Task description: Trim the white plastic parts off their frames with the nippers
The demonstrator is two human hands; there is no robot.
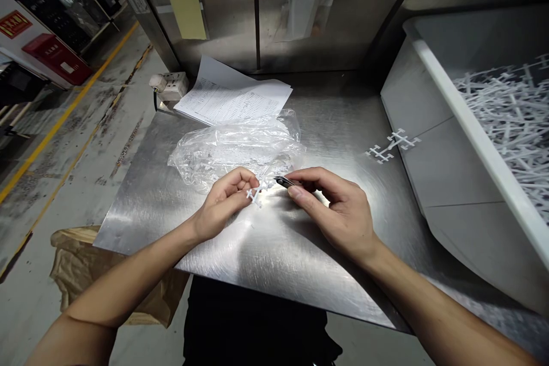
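Observation:
My left hand (223, 204) pinches a small white branched plastic sprue (254, 193) between thumb and fingers, above the metal table. Closed around a small dark cutter with a metallic tip (283, 182) is my right hand (338, 206); its exact kind is hard to make out. The cutter's tip points left and sits right beside the sprue; whether they touch I cannot tell. Just beyond both hands lies a clear plastic bag (231, 146) with small white pieces in it. Another white sprue (393, 144) is off to the right, against the grey bin.
A large grey bin (467, 126) heaped with white sprues (510, 120) stands on the right. Printed sheets (235, 94) and a power socket (172, 86) are at the back of the metal table (141, 183). A brown paper bag (77, 269) sits below the left edge.

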